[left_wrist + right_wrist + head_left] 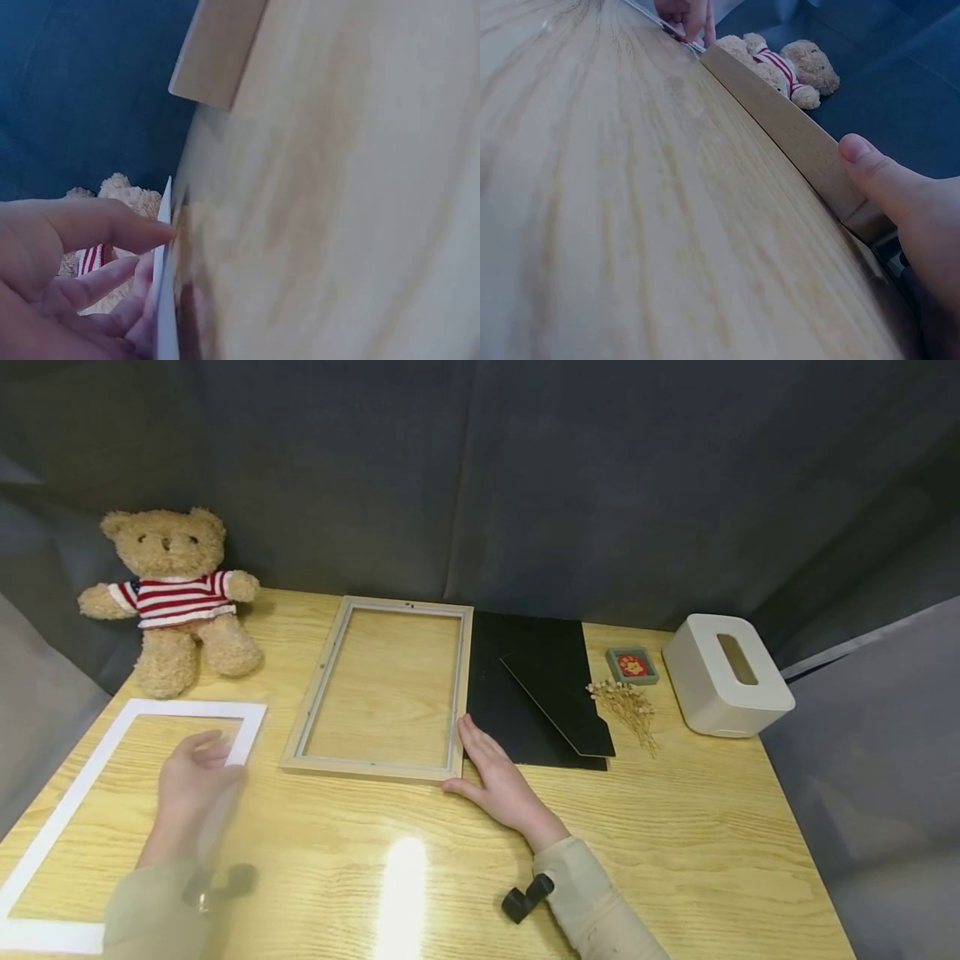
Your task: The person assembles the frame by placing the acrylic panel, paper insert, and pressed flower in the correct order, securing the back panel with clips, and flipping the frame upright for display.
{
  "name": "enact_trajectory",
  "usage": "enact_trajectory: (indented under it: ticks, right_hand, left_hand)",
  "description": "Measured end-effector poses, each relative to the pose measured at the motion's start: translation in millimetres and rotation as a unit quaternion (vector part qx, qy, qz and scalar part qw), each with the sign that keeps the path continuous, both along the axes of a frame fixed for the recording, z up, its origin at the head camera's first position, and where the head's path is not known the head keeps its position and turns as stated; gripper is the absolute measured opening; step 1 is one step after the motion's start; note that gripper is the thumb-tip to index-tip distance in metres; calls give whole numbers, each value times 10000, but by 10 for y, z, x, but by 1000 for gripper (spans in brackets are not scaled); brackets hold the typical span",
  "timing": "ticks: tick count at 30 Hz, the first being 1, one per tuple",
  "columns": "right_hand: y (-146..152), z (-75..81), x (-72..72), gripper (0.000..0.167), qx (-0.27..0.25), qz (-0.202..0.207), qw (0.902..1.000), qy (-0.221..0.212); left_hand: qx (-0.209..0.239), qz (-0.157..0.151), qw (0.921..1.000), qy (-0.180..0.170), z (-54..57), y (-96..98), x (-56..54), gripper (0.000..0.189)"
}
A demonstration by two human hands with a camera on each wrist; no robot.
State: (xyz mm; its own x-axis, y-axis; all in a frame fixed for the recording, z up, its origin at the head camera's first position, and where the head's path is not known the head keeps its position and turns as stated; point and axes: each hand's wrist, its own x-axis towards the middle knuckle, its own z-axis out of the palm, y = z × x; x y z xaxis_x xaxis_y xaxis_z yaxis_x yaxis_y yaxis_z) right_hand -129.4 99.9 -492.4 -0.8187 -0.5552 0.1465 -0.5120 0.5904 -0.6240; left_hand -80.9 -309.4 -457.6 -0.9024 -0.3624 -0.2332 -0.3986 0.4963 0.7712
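Note:
My left hand (197, 777), blurred in the head view, pinches the right strip of a white photo mat (71, 802). In the left wrist view the mat (166, 315) shows nearly edge-on between thumb and fingers. A light wooden picture frame (375, 769) lies at the middle of the table, its inner rim lined in grey. My right hand (498, 781) rests at its near right corner, with straight fingers along the side and the thumb against the front edge. The right wrist view shows that thumb (877, 169) lying along the frame's edge (787, 127).
A black backing board (525, 635) with a stand flap (573, 714) lies right of the frame. Farther right are dried flowers (630, 706), a small grey-rimmed square with a red paw picture (632, 665) and a white tissue box (727, 668). A teddy bear (172, 602) sits at back left.

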Motion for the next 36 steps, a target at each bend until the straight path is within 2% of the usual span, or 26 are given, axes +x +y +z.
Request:
enact_trajectory:
  ticks: [8, 14, 17, 22, 26, 28, 36]
  right_hand:
    - [-3, 3, 0, 90, -10, 24, 10000, 9]
    - [-2, 12, -1, 90, -7, 15, 10000, 26]
    - [-1, 18, 4, 91, 3, 12, 10000, 9]
    - [1, 31, 12, 90, 0, -7, 10000, 18]
    - [4, 40, 17, 90, -45, -6, 10000, 21]
    - [4, 35, 16, 90, -27, 2, 10000, 16]
    - [-1, 3, 3, 90, -27, -3, 10000, 19]
  left_hand:
    - [616, -116, 9976, -305, 20, -10, -12, 72]
    - [519, -479, 9969, -348, 56, -23, -2, 68]
    - [443, -621, 9970, -102, 83, -2, 14, 66]
    - [469, -602, 9955, 567, 122, 82, 17, 62]
    - [441, -606, 9930, 915, 161, 180, -5, 59]
    - [384, -651, 9923, 982, 182, 233, -27, 58]
    - [636, -825, 9917, 752, 357, 582, -150, 60]
